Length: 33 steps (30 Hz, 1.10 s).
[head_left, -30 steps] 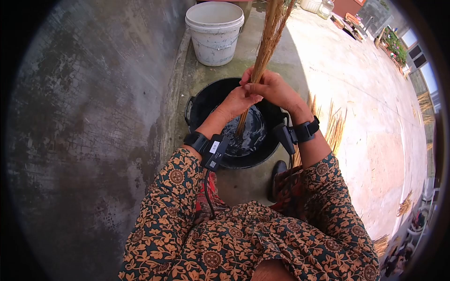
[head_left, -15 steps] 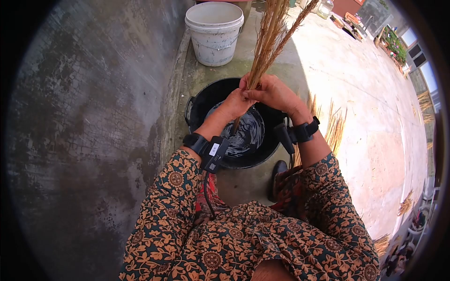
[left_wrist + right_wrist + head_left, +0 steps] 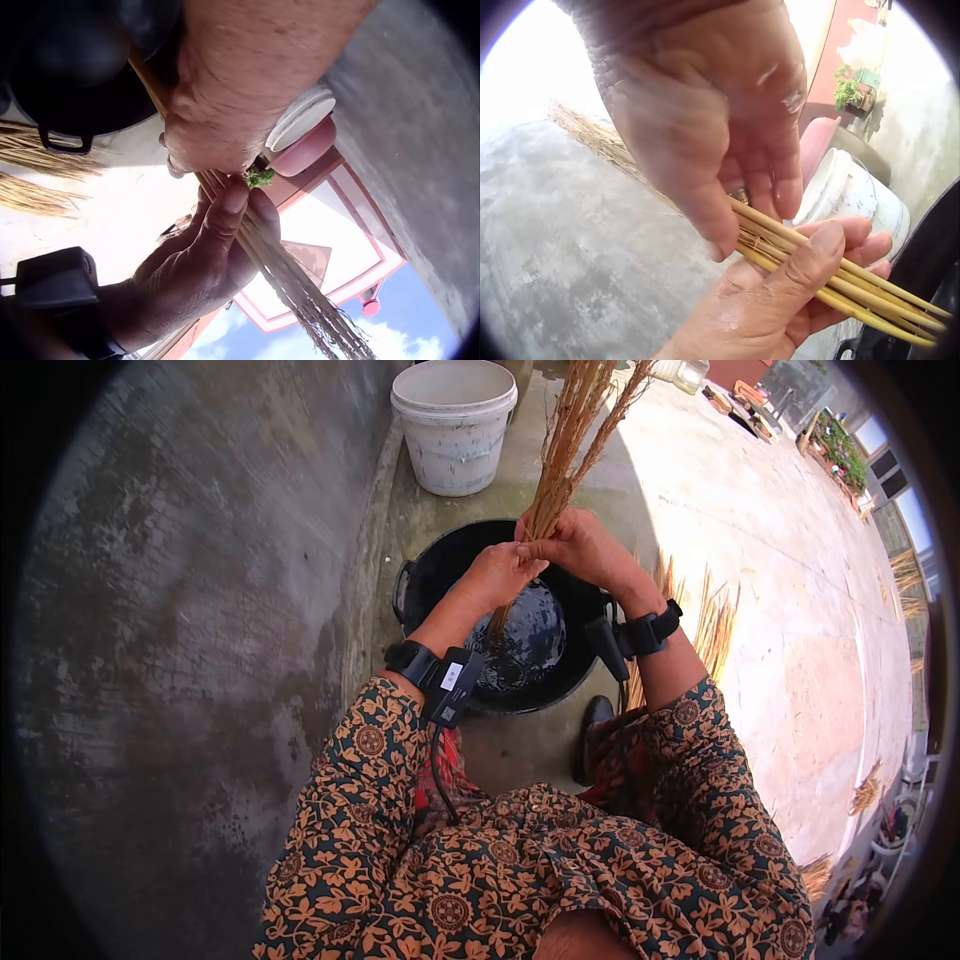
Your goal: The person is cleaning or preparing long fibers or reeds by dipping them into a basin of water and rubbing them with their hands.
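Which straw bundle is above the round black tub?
The golden-brown straw bundle, feathery end up, held by the left hand and right hand; the other straw bundles are on the pale concrete floor right of the tub, untouched.

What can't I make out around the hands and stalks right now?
Tops of the stalk bundle: cut off by the upper edge, head view.
Its lower ends: blurred against dark, rippling water, head view.
Most of the left hand's fingers: hidden by its own back, head view.
Most of the black tub: cut off by the right edge, right wrist view.
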Available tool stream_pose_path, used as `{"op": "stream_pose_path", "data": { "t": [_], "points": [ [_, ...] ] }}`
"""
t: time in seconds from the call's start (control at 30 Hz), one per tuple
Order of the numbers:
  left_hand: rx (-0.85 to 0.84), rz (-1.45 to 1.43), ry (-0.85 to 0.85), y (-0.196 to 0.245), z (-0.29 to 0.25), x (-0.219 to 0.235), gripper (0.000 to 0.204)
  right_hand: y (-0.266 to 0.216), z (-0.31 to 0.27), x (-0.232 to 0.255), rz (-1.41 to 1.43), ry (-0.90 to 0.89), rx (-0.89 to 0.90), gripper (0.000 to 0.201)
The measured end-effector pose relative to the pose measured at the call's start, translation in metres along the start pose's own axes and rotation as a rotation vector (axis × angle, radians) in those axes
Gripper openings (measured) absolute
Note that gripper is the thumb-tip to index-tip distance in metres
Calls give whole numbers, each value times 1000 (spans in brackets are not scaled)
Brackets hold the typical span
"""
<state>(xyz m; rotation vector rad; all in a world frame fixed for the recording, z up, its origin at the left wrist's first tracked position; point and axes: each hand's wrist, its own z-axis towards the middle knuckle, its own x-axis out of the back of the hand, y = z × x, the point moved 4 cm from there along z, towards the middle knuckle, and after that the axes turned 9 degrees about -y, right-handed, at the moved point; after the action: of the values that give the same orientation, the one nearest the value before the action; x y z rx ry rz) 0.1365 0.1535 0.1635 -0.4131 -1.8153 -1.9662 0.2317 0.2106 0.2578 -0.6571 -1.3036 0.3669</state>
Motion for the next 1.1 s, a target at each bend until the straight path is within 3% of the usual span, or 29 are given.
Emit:
{"op": "stream_pose_path", "data": {
  "t": [0.23, 0.33, 0.53, 0.67, 0.77, 0.87, 0.93, 0.97, 1.07, 1.1],
  "points": [
    [-45, 247, 78, 8, -5, 5, 36, -9, -2, 7, -152, -40, 17, 20],
    [-10, 286, 104, 6, -5, 7, 34, -6, -2, 5, -12, -78, 33, 21],
    [67, 270, 156, 23, -12, 16, 34, -3, 1, 5, 232, 86, 8, 28],
    [56, 256, 189, 23, -12, 12, 35, -9, 1, 8, 131, 29, -29, 30],
    [55, -36, 208, 22, -7, 16, 32, -15, 2, 7, 231, 58, -39, 28],
    [-240, -179, 362, 6, -1, 5, 31, -22, 6, 1, 248, 101, 31, 29],
    [-52, -38, 322, 16, -3, 9, 28, -18, 7, -4, 218, 115, 15, 28],
    [42, 33, 301, 19, -4, 11, 27, -20, 9, -6, 347, 154, 49, 28],
    [-218, -334, 323, 26, 1, 11, 27, -21, 11, -3, 722, 268, 134, 27],
    [-201, -428, 253, 25, 2, 6, 25, -18, 14, 3, 841, 304, 148, 27]
  ]
}}
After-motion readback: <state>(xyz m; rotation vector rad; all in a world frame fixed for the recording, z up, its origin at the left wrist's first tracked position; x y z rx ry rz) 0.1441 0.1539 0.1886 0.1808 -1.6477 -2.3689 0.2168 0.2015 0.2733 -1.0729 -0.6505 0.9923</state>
